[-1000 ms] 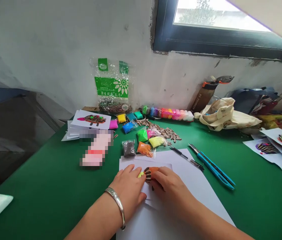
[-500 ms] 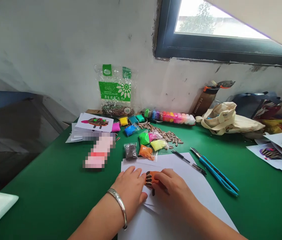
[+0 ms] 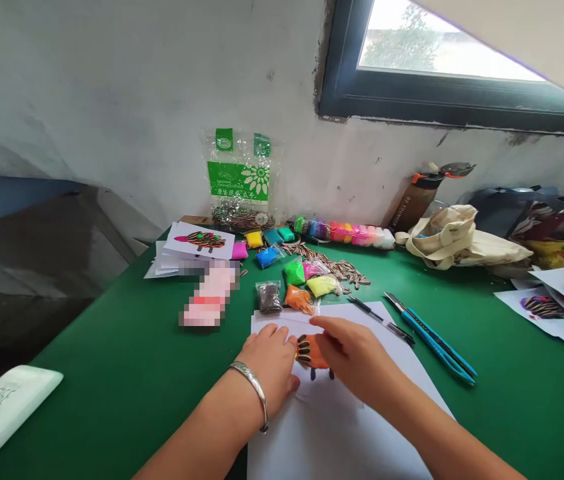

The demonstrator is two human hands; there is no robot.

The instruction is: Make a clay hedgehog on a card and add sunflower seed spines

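A flat orange modelling clay shape (image 3: 318, 353) lies on white paper (image 3: 307, 443), with striped sunflower seeds (image 3: 303, 348) set in rows at its left end. Two small dark leg-like pieces show below it. My left hand (image 3: 273, 360), with a silver bangle at the wrist, rests flat on the paper, fingertips beside the clay's left end. Over the clay's right part is my right hand (image 3: 357, 353), index finger stretched out and the other fingers bent. It covers that end of the clay; its thumb is hidden, and I see nothing held in it.
Beyond the paper lie clay packets (image 3: 299, 299), a loose seed pile (image 3: 345, 268) and a seed bag (image 3: 239, 183). Pens (image 3: 379, 319) and a blue cutter (image 3: 435, 343) are on the right. Finished pictures (image 3: 199, 241) sit at the left, a white device (image 3: 9, 413) nearer me.
My right hand has lifted and its index finger has straightened away from the clay, so both dark leg pieces now show. The view has shifted slightly left.
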